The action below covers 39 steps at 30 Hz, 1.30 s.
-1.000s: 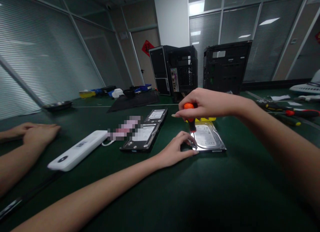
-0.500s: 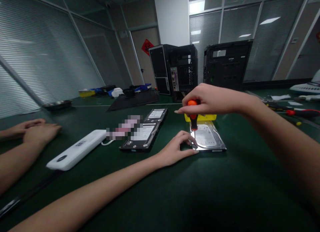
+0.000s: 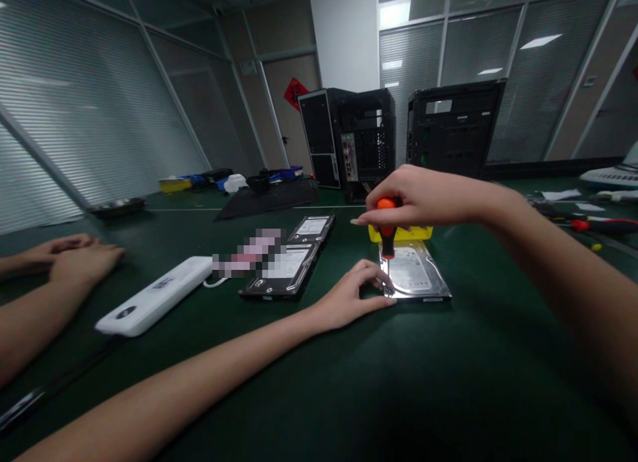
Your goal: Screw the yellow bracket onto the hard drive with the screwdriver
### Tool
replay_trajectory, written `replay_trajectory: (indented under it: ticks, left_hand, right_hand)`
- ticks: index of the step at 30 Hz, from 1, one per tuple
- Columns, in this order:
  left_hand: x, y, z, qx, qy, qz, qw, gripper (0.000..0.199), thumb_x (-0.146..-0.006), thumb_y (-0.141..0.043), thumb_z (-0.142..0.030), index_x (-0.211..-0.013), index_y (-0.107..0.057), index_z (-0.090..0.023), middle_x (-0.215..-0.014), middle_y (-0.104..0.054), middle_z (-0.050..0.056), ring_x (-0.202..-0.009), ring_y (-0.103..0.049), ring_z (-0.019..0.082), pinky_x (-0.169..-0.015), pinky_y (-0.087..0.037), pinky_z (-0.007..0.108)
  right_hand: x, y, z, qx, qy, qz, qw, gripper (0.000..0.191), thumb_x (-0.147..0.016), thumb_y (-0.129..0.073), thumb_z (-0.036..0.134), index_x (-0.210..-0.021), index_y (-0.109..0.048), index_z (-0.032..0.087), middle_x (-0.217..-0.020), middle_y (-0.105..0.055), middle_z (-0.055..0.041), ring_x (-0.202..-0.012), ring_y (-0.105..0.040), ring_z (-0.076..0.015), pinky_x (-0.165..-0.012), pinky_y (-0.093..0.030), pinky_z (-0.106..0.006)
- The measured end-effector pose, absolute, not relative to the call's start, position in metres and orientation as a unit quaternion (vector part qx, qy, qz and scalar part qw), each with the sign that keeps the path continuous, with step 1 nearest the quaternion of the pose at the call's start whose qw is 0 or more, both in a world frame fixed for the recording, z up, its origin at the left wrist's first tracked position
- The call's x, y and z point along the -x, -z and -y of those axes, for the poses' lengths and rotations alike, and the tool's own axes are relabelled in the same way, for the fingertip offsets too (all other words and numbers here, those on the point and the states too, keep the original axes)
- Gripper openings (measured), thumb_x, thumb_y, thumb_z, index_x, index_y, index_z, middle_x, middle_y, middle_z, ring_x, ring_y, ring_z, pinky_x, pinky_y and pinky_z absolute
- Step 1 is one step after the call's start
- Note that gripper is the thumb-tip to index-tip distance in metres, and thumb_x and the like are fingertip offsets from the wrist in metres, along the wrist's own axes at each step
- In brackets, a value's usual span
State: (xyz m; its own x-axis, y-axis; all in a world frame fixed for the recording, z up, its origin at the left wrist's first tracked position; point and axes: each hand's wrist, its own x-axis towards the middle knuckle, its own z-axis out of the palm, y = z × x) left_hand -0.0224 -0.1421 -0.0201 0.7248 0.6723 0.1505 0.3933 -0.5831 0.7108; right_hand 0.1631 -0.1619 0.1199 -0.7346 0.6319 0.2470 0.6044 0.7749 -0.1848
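A silver hard drive [image 3: 411, 272] lies flat on the green table. My left hand [image 3: 351, 292] grips its near left corner, thumb at the front edge and fingers over the left side. Above the drive's far left part, my right hand [image 3: 406, 196] is closed around an orange and black screwdriver [image 3: 387, 242], held upright with the handle inside the fingers. The screwdriver's tip is too small to make out, but it points down at the drive's left edge. Just behind the drive sits a yellow tray [image 3: 421, 234], partly covered by my right hand.
Two more hard drives [image 3: 279, 286] lie left of my left hand. Beside them is a white power strip [image 3: 154, 296] with a cable. Another person's hands [image 3: 87, 259] rest at the far left. Computer cases [image 3: 366, 143] stand behind; tools [image 3: 598, 226] lie at the right.
Very little differs. The view has shifted slightly; both hands, the screwdriver and the hard drive keep the same places.
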Motion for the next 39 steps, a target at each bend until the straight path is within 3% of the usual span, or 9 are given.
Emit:
replay_trajectory:
  ticks: [39]
  left_hand:
    - [0.0220,0.0214,0.1429,-0.868,-0.215,-0.300,0.331,0.026,-0.076,-0.059,-0.038,-0.095,-0.055,-0.020,-0.104,-0.046,0.004,-0.097,-0.048,0.018,-0.085,-0.041,0.033]
  right_hand:
    - [-0.1666,-0.1231,0.1615,0.372,-0.078,0.916,0.124,0.049,-0.080,-0.042,0.054,-0.086,-0.065,0.012,-0.072,-0.062,-0.0040,-0.056,-0.053,-0.0073,-0.047,-0.037,-0.020]
